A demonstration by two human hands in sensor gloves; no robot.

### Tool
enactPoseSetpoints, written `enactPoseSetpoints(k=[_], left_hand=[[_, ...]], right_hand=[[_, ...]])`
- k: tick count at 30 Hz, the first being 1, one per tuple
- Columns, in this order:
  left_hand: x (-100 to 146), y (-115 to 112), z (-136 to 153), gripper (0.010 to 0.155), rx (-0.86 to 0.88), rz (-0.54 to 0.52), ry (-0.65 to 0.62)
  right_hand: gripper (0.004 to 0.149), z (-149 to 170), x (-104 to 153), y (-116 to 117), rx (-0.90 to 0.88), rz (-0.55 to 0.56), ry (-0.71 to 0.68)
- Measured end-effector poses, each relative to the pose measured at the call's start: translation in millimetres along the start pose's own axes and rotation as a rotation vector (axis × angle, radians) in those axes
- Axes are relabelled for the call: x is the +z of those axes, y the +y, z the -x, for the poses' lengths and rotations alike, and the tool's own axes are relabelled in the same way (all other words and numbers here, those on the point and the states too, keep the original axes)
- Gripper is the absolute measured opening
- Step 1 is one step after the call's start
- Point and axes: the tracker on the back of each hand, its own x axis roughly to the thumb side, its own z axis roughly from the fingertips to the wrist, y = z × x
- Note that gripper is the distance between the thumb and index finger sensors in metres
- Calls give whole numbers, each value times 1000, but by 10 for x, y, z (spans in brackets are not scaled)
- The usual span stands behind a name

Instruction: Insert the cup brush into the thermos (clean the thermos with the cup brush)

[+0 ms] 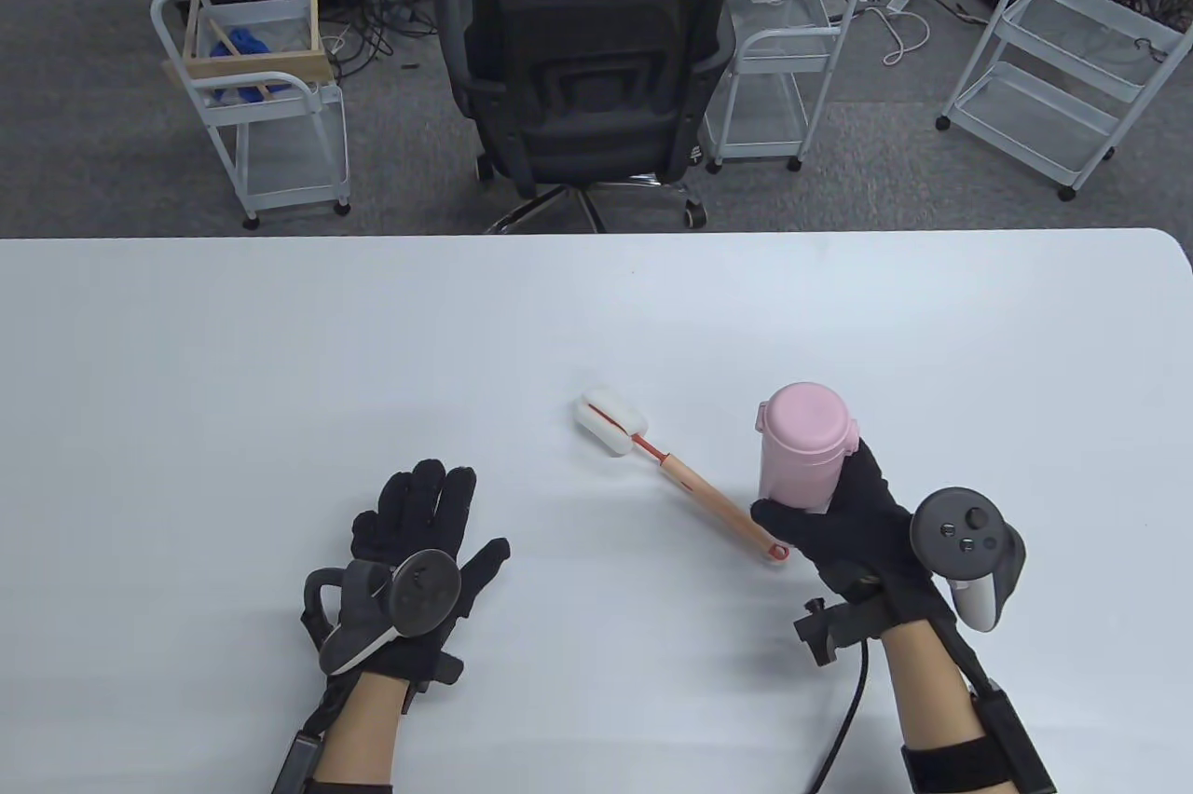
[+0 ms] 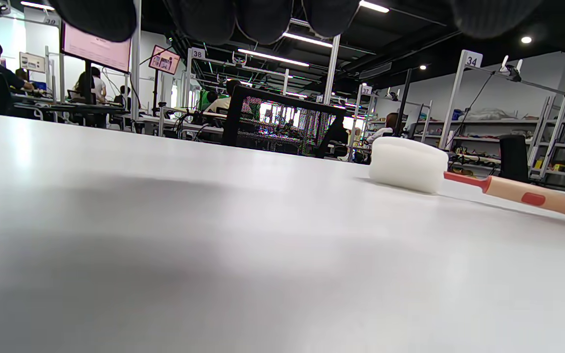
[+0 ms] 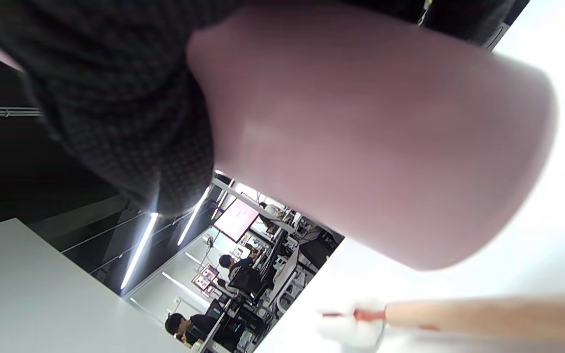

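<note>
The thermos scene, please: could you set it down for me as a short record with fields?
thermos: pink thermos, upright, lid on, gripped by the right hand
cup brush: cup brush lying on the table, white sponge head pointing away, handle end beside the right hand
left hand: left hand flat on the table, fingers spread, holding nothing
task state: brush not yet picked up or inserted

A pink cylindrical thermos with its rounded pink lid closed is held upright at the right of the white table, gripped around its lower body. A cup brush with a white oblong sponge head, a red neck and a pale wooden handle ending in a red loop is laid flat on the table just left of the thermos, its head pointed away to the upper left and its handle end lying near the thermos base.
</note>
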Motion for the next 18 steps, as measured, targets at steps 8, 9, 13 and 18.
enactPoseSetpoints(k=[8,9,13,18], left_hand=[[27,59,10,80,157,-73,10],[28,69,4,80,187,-78,7],[52,169,-65,81,391,-134,-19],[31,283,-315,82,689,-166,-94]], right_hand=[[108,-63,137,315,41,-68,-39],[108,-78,144,339,46,-83,-40],[108,-173,212,442,96,-126,-86],[107,-248,264,546,119,-173,-121]])
